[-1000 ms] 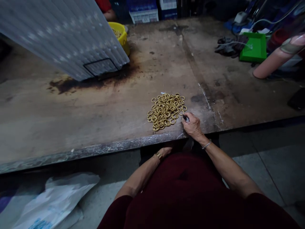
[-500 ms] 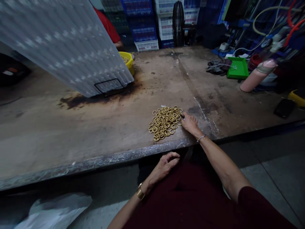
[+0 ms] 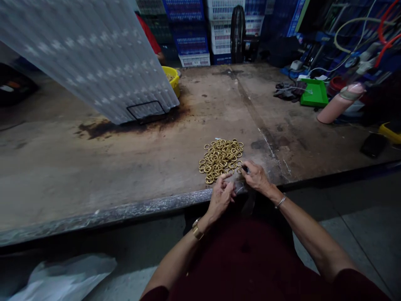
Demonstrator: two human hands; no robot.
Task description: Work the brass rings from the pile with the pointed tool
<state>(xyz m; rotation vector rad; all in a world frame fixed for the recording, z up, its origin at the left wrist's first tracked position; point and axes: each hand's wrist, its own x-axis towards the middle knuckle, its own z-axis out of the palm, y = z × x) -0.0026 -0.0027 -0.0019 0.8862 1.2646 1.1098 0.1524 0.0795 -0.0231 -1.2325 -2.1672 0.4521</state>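
Right hand (image 3: pixel 256 178) rests on the worktop (image 3: pixel 131 167) near its front edge, at about 5 o'clock of the pile of brass rings (image 3: pixel 222 160), forearm running back toward 4 o'clock with a bangle at the wrist. Its fingers are pinched closed on a small dark tool (image 3: pixel 244 169), whose tip lies at the pile's near edge. Left hand (image 3: pixel 222 195) sits just beside it at the worktop's lip, at 6 o'clock of the pile, fingers curled and index extended toward the rings; whether it grips anything cannot be told. The rings lie loose in one heap, near the front edge. At 10 o'clock of the pile a grey corrugated sheet (image 3: pixel 94 58) leans over a dark stain, partly covering a yellow tub (image 3: pixel 173 79). At 2 o'clock stand a green tray (image 3: pixel 313 93) and a pink cylinder (image 3: pixel 340 105), well apart from the hands. A red sleeve (image 3: pixel 150 35) of another person shows behind the sheet, mostly hidden. The tool's form is too small to make out.
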